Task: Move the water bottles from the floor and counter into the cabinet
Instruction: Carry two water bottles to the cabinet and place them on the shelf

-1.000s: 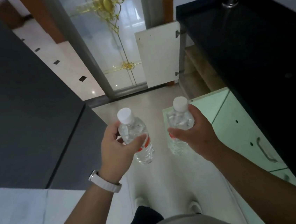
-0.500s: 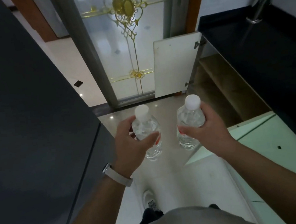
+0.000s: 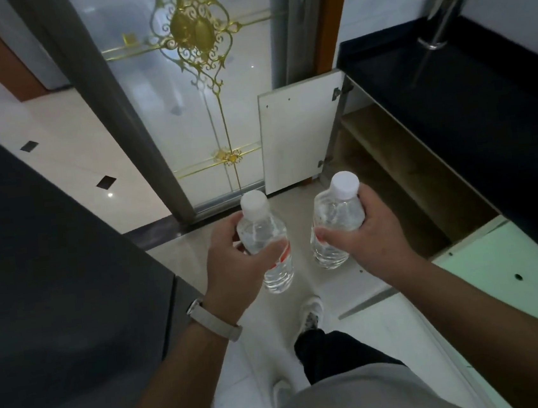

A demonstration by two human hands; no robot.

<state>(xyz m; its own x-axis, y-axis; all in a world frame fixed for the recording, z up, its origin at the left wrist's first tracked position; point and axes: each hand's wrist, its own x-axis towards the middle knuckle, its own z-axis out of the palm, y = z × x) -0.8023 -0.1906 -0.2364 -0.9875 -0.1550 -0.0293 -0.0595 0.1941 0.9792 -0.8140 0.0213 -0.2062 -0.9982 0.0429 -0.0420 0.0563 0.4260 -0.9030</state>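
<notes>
I hold two clear water bottles with white caps, upright at waist height over the floor. My left hand (image 3: 233, 257) is wrapped around the left bottle (image 3: 264, 234), which has a red label. My right hand (image 3: 367, 236) grips the right bottle (image 3: 335, 216). To the right, below the black counter (image 3: 471, 116), the cabinet (image 3: 400, 173) stands with both doors open. Its brown wooden shelves are bare where I see them. The right bottle is close to the cabinet opening.
The far white cabinet door (image 3: 297, 134) swings out toward a glass sliding door (image 3: 203, 94) with gold ornament. The near door (image 3: 513, 271) juts out by my right forearm. A dark counter (image 3: 53, 276) lines the left. A metal utensil holder (image 3: 441, 26) stands on the black counter.
I have walked forward along the aisle with both bottles. The open cabinet and glass door are now closer and more of the shelves shows.
</notes>
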